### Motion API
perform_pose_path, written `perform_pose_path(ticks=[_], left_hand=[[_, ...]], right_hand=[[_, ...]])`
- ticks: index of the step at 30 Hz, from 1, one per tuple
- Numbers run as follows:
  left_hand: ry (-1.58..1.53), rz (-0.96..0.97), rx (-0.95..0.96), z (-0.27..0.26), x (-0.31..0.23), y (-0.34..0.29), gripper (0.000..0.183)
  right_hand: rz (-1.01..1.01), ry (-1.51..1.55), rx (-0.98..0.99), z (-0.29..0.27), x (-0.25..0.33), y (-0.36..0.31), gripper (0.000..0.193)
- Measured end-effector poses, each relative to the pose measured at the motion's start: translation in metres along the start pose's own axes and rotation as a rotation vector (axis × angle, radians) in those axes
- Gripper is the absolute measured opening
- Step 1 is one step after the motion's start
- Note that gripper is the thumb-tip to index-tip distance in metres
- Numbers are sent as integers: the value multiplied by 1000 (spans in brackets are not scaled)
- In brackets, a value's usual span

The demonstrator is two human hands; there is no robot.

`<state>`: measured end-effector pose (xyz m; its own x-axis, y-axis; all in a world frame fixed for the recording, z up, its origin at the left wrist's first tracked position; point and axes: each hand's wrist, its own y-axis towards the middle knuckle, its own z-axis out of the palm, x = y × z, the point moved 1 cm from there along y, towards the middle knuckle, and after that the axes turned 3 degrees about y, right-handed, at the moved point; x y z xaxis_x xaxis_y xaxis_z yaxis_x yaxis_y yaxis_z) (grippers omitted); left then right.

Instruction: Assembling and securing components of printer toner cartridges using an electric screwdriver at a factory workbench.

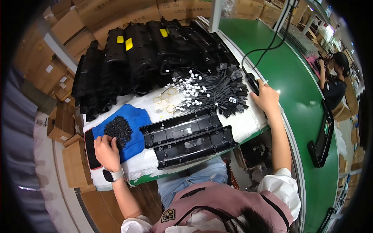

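Currently, black corded tool inside closed right grip; left grip at pile of tiny black parts, pinch unclear.

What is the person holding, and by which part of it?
The right hand grips a black corded tool by its body; left hand: cannot be told.

Your slim black corded tool slants in your right hand, near the white worktop's edge. At your left, small black pieces lie heaped loosely on the blue cloth.
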<state>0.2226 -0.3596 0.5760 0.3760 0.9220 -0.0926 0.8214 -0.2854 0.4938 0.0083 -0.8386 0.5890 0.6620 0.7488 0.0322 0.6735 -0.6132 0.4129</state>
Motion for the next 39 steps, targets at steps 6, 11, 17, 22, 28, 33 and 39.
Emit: perform_pose_path(ticks=[6, 11, 17, 22, 28, 33, 39], left_hand=[[-8, -8, -68, 5, -6, 2, 14], [-190, -47, -121, 1, -4, -1, 19], [-897, -200, 53, -14, -27, -16, 24], [-1290, -95, 270, -49, -128, -43, 18], [-1520, 51, 654, -60, -180, -77, 4], [-1453, 160, 619, -57, -175, -76, 5], [-1390, 93, 702, -54, -169, -80, 8]], right_hand=[[117, 94, 137, 24, -26, 18, 41], [203, 368, 212, 17, -39, 18, 38], [29, 1720, -26, -59, -38, -29, 50], [-432, 2588, 11, -90, 19, -62, 59], [-646, 2761, -10, -90, 88, -86, 46], [-667, 2773, 6, -82, 97, -91, 36], [-663, 2774, 125, -81, 105, -95, 37]])
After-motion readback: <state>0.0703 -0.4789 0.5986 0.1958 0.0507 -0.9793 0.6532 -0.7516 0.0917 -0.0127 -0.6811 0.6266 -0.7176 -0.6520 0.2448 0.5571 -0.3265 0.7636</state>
